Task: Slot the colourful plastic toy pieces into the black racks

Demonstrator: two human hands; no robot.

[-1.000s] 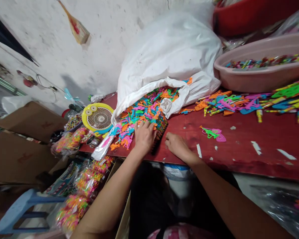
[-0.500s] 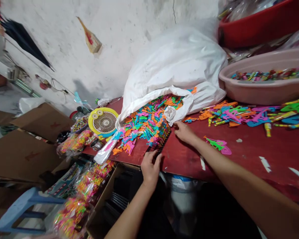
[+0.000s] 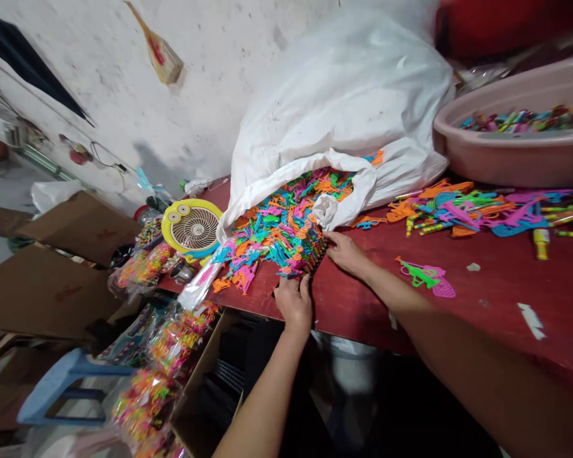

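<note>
A heap of small coloured plastic toys (image 3: 277,232) spills from a big white sack (image 3: 344,114) onto the red table (image 3: 458,305). A dark flat tray (image 3: 315,254) lies under the near edge of the heap. My left hand (image 3: 293,302) grips the near end of this tray at the table's front edge, fingers curled over it. My right hand (image 3: 346,253) rests at the tray's right side by the sack's mouth, fingers bent against it. Whether the right hand holds the tray I cannot tell.
A pink basin (image 3: 516,140) of toys stands at the back right, with more loose toys (image 3: 472,210) before it. A green and pink toy (image 3: 427,277) lies alone. A yellow fan (image 3: 190,227) and bagged toys (image 3: 143,267) sit left; cardboard boxes (image 3: 42,286) and a blue stool (image 3: 57,381) stand below.
My left hand came off the heap and dropped to the tray's near end at the table edge. My right hand moved up from the table front to the sack's mouth.
</note>
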